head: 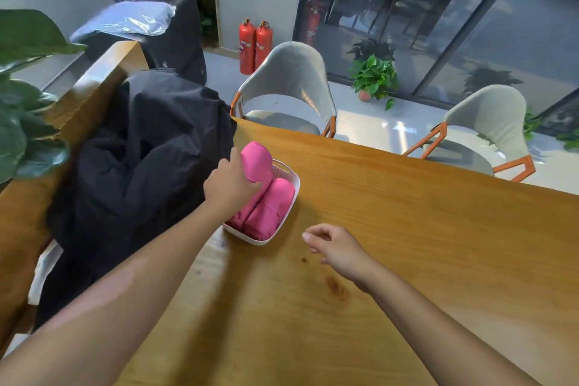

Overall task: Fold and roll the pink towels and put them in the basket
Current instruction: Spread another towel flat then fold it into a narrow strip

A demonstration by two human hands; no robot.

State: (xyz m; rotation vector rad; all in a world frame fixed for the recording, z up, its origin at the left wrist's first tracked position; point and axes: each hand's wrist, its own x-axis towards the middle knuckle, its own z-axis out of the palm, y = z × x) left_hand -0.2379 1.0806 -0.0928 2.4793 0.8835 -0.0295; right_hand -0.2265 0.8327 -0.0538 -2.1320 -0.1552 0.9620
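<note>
my left hand is on the left pink roll, fingers and thumb curled around its upper half, so that hand is gripping the towel. the roll sits in the white basket but not flat: its near end is down in the tray while the far end rides up over the far rim, so its long axis runs away from me and tilts upward. beside it, touching along its right side, the second pink roll lies lower and seems settled, parallel to the first.

the basket stands on the wooden table, just beside a heap of black fabric on its left. my right hand hovers over the table near the basket's near right corner, fingers loosely curled and holding nothing.

what matters, i judge, is that tilt: the raised end lies just ahead of my left palm, so pressing down and drawing slightly back along the axis should seat it. my left hand is the nearer one; the right could steady the rim
</note>
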